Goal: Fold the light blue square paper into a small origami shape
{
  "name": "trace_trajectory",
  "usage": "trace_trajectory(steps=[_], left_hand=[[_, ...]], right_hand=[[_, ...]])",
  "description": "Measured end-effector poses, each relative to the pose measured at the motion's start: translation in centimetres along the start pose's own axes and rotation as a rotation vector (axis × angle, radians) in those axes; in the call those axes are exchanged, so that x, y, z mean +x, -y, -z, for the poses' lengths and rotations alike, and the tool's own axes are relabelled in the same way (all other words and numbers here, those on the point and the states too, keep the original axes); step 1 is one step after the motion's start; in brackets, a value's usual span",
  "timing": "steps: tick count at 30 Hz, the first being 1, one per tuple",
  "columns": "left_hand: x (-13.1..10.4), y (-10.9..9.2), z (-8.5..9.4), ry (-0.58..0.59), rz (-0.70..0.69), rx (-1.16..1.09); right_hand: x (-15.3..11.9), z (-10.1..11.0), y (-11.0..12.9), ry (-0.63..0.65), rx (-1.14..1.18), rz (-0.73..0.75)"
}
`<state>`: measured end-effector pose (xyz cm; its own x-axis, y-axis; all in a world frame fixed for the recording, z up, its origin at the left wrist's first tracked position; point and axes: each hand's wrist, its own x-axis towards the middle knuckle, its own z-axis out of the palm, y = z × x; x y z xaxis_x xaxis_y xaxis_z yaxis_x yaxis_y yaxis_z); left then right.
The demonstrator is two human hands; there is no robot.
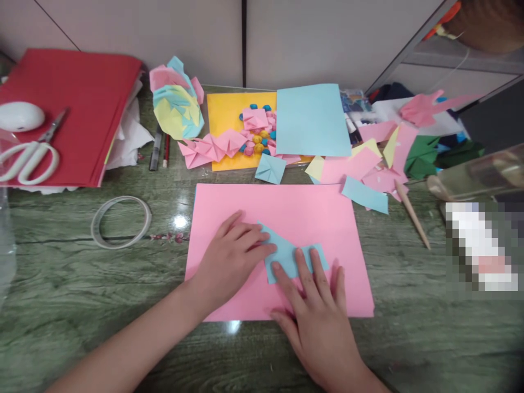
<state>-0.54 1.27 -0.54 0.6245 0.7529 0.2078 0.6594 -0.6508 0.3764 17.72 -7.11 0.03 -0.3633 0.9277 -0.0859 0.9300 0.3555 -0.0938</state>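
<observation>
- Green wood-grain table [73, 305], pale partition [307, 38] behind!
- Centre stage, the folded blue paper [285, 252] lies on the pink sheet [229, 202], seemingly a smooth work mat.
- Left hand [231, 262]: fingertips on the paper's left edge, nothing pinched, apparently steadying it.
- Right hand [323, 316]: fingers spread wide across the paper, no grip, pressing it flat, I'd judge.
- Just beyond, a small blue folded square [271, 168].
- Out left, tape roll [95, 222] and scissors [36, 155], the latter on red sheets [90, 82], seemingly parked clear of both hands.
</observation>
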Motion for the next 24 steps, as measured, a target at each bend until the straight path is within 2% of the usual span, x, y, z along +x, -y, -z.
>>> trace_trajectory(steps=[24], left_hand=[[0.05, 0.02, -0.13, -0.012, 0.011, 0.005]], right_hand=[[0.03, 0.13, -0.05, 0.0, 0.01, 0.006]])
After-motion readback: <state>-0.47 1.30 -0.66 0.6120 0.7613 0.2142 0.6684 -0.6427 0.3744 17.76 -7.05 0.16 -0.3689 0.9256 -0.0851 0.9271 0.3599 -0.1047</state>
